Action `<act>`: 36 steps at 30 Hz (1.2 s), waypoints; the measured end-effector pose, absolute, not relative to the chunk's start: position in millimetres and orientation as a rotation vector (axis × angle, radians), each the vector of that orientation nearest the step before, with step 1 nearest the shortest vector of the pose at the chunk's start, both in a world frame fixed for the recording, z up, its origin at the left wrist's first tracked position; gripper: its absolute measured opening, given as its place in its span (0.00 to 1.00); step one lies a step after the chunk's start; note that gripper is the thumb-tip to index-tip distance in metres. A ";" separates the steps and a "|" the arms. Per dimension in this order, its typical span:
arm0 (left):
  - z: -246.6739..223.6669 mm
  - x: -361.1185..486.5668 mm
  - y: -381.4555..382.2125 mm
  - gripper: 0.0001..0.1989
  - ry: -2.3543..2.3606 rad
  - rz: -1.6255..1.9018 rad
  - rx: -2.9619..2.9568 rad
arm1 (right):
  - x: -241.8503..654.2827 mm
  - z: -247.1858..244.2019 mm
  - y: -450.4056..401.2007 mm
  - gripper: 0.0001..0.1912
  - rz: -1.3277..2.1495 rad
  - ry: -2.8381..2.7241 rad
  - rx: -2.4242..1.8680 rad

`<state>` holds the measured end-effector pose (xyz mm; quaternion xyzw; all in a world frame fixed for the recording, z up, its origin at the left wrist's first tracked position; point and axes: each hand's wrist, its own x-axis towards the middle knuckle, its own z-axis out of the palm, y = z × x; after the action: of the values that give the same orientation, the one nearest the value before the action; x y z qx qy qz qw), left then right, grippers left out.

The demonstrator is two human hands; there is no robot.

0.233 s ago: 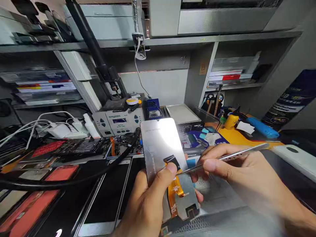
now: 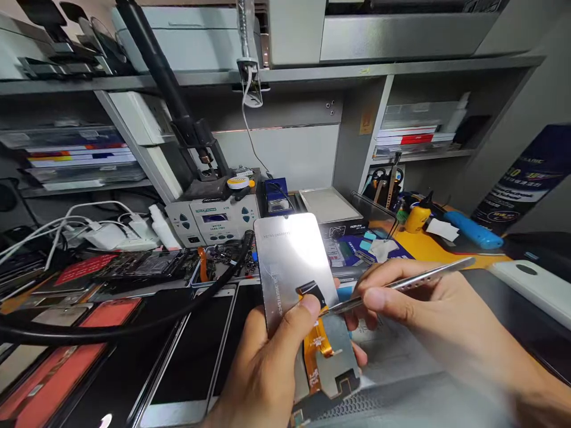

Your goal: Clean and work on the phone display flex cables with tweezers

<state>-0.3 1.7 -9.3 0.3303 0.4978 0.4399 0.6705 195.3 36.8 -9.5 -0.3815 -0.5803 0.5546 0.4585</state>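
My left hand (image 2: 279,351) is closed around a phone screen (image 2: 288,255), its shiny metal back facing me. An orange flex cable (image 2: 317,340) runs along the lower part of that back, with a black end piece beneath my thumb. My right hand (image 2: 401,297) pinches metal tweezers (image 2: 422,278) between thumb and fingers. The tips of the tweezers touch, or nearly touch, the flex cable beside my left thumb; whether they grip it I cannot tell.
A thick black hose (image 2: 147,324) crosses over phones (image 2: 196,351) lying at left. Behind stands a grey soldering station (image 2: 214,220) with a display. At right are a yellow bottle (image 2: 418,215), a blue tool (image 2: 475,229) and a white device (image 2: 530,291).
My right hand and the tweezers have shifted slightly left. The phone screen in my left hand stays in place.
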 end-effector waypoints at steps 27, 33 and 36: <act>2.6 3.9 1.1 0.26 1.192 0.872 0.710 | 189.7 -7.1 38.0 0.05 1.537 -1.351 -0.826; 2.4 3.7 0.6 0.25 1.183 0.877 0.726 | 190.2 -7.4 37.1 0.05 1.552 -1.355 -0.834; 2.2 3.5 0.5 0.25 1.186 0.870 0.748 | 190.5 -8.7 36.9 0.05 1.563 -1.349 -0.840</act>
<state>3.5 0.5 2.2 0.3328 0.5281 0.3874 0.6784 190.5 36.9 -8.7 -0.3384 -0.5431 0.6297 0.4406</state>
